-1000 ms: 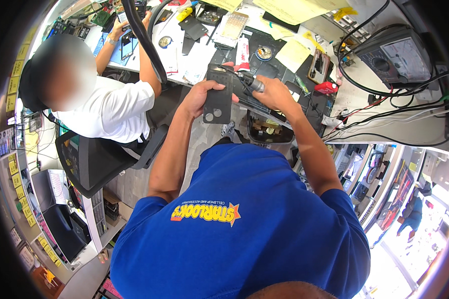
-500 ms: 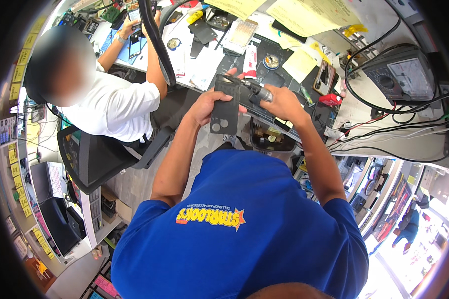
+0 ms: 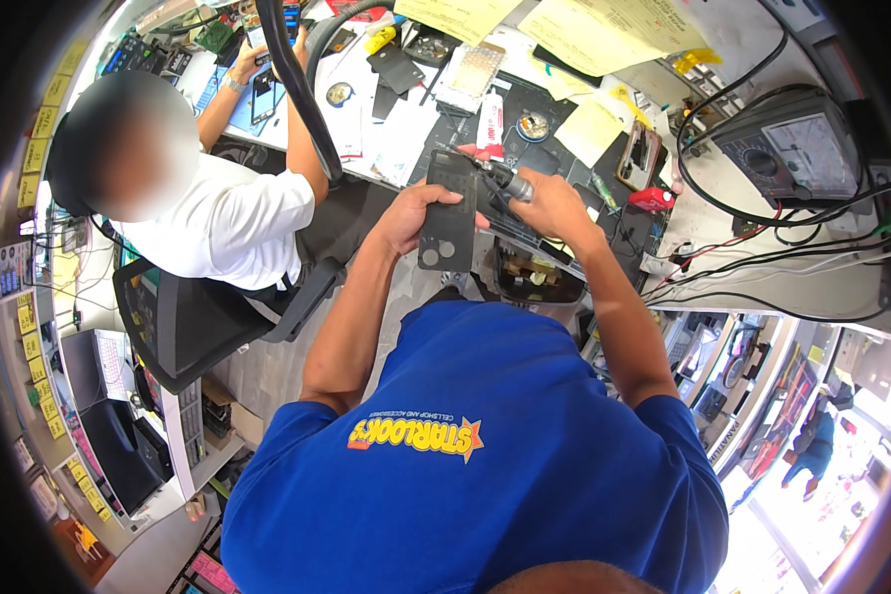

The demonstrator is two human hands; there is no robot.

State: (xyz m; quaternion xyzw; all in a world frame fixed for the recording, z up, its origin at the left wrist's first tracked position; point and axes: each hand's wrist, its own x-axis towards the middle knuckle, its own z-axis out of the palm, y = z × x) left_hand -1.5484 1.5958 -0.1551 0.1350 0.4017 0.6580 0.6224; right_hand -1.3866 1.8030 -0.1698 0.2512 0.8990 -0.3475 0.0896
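Note:
My left hand (image 3: 406,216) is closed around the side of a black phone back cover (image 3: 447,228), with the thumb across its front and fingertips showing past its right edge. Round camera openings show at the end of the cover closest to my body. A silver and black handheld rotary tool (image 3: 508,181) is gripped in my right hand (image 3: 556,208). Its front end points left, against or very close to the cover's upper right edge; contact cannot be made out. Both hands are in the air at the desk's front edge.
A co-worker in a white shirt (image 3: 223,213) sits at left, holding a phone. A black flexible arm (image 3: 307,99) comes down between us. On the desk lie yellow papers (image 3: 589,131), a white-and-red tube (image 3: 490,124) and a round tin (image 3: 533,126). An analog meter (image 3: 787,148) with cables stands right.
My view has shifted slightly. The cover and the tool keep nearly the same place against each other, still held in my hands. The co-worker's hands have moved a little.

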